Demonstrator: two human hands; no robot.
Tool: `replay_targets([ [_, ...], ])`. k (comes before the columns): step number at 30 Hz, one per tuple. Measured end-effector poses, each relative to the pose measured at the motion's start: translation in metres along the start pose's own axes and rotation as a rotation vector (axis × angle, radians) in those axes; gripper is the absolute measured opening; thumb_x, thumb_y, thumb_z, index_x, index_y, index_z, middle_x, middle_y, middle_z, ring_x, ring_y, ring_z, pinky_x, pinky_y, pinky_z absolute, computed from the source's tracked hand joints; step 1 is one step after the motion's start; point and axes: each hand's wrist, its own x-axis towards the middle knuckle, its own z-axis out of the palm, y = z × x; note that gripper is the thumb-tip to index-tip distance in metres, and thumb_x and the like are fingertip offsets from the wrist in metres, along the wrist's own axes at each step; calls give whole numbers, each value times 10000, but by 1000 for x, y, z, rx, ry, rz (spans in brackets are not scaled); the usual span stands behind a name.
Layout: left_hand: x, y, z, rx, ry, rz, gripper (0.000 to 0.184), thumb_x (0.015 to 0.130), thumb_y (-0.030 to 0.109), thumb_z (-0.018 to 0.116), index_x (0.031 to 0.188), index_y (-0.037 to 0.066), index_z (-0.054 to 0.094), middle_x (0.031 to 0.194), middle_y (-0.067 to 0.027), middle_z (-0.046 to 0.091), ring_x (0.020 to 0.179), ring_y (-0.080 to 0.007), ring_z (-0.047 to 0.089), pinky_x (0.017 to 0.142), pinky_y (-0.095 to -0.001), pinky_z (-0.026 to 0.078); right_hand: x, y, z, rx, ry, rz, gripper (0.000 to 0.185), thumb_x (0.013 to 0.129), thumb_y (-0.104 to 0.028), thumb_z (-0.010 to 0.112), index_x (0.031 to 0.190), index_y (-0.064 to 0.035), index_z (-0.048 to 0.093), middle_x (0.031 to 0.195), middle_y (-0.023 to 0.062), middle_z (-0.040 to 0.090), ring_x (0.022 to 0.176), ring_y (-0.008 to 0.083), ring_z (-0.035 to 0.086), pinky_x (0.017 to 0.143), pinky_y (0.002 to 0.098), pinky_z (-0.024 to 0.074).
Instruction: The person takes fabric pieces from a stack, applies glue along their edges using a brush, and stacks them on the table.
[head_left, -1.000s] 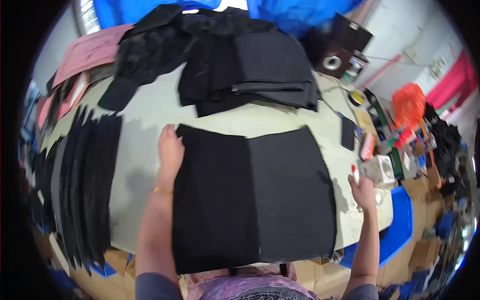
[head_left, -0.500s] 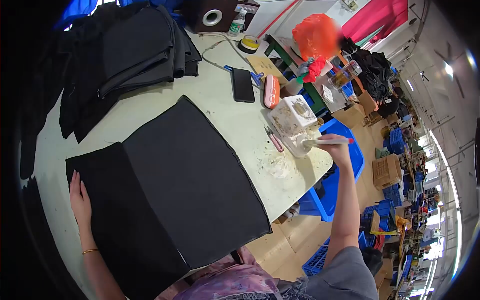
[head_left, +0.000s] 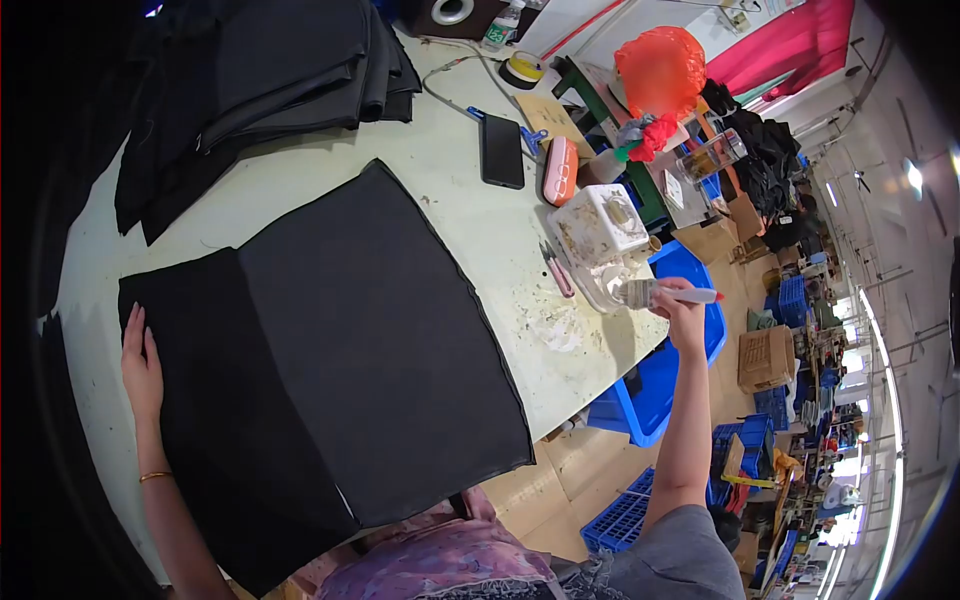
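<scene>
Black cloth [head_left: 370,340], likely soft and light, best lifted by its edges, is being touched on the counter [head_left: 485,240] by the flattened left hand [head_left: 142,368]; a brush [head_left: 698,295] is being held in the right hand's [head_left: 684,316] grip.

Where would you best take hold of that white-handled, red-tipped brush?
I'd take the white-handled, red-tipped brush by its slim handle, coming from the right: the red end points that way, while the wider, pale head faces left. The bare right hand seems to grip it near where handle and head meet.
</scene>
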Motion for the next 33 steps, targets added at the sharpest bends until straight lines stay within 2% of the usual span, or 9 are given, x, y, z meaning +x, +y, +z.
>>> replay_targets([
  [3, 2, 1, -1, -5, 7, 5, 350, 984, 104, 435, 1300, -18, 523, 1399, -115, 502, 1250, -288, 510, 1027, -324, 415, 1, 0, 5, -20, 26, 89, 120, 789, -36, 718, 862, 9, 634, 904, 149, 673, 703, 189, 624, 656, 265, 534],
  [8, 1, 7, -4, -9, -3, -13, 350, 984, 104, 433, 1301, -12, 525, 1393, -114, 508, 1249, -290, 512, 1026, -325, 416, -6, 2, 22, 97, 32, -189, 102, 800, -31, 709, 809, -8, 610, 887, 148, 664, 716, 185, 630, 639, 256, 541],
  [13, 3, 4, -2, 31, -16, -19, 357, 985, 108, 427, 1312, -6, 514, 1412, -114, 488, 1263, -287, 498, 1036, -326, 409, -16, -8, 4, 27, -99, -1, 102, 790, 7, 702, 813, 3, 602, 906, 140, 656, 685, 175, 639, 621, 252, 550],
  [18, 0, -4, 6, 138, 44, -54, 363, 985, 99, 424, 1326, -2, 501, 1425, -114, 469, 1278, -287, 481, 1047, -332, 400, -6, -6, 14, 215, 111, 73, 111, 775, -23, 716, 807, -12, 611, 792, 110, 639, 599, 144, 594, 537, 217, 496],
  [24, 9, -16, 0, 111, -36, -53, 337, 979, 92, 426, 1282, -18, 524, 1376, -126, 506, 1243, -312, 499, 1049, -364, 400, -7, -8, 0, -109, 177, 68, 172, 735, -141, 751, 751, -57, 602, 586, 22, 520, 435, 84, 400, 419, 204, 300],
  [27, 26, -40, -9, 112, -120, 137, 310, 949, 73, 444, 1221, -31, 549, 1306, -148, 551, 1167, -337, 539, 1019, -382, 421, -7, -15, 11, -26, 287, 93, 148, 736, -142, 734, 717, -57, 615, 604, 12, 527, 445, 87, 406, 427, 213, 330],
  [30, 20, -24, -25, 177, 31, 344, 249, 921, 67, 478, 1128, -26, 582, 1202, -181, 589, 1114, -343, 554, 999, -404, 423, 3, -12, 6, -473, 298, 89, 187, 727, -164, 714, 791, 11, 697, 682, 66, 632, 535, 139, 544, 488, 231, 444],
  [32, 19, -30, -15, 42, 100, 265, 286, 899, 68, 498, 1157, -29, 573, 1243, -178, 565, 1166, -325, 525, 1026, -402, 406, -5, -30, 32, -586, 163, -236, 202, 693, -174, 711, 782, 5, 684, 682, 71, 635, 601, 143, 556, 547, 248, 463],
  [33, 18, -25, -24, 6, 79, 239, 306, 892, 74, 507, 1174, -26, 568, 1259, -169, 559, 1175, -321, 520, 1032, -397, 403, -5, -44, 60, -746, 68, -220, 172, 700, -150, 708, 793, -10, 673, 691, 58, 630, 611, 138, 547, 570, 247, 460],
])
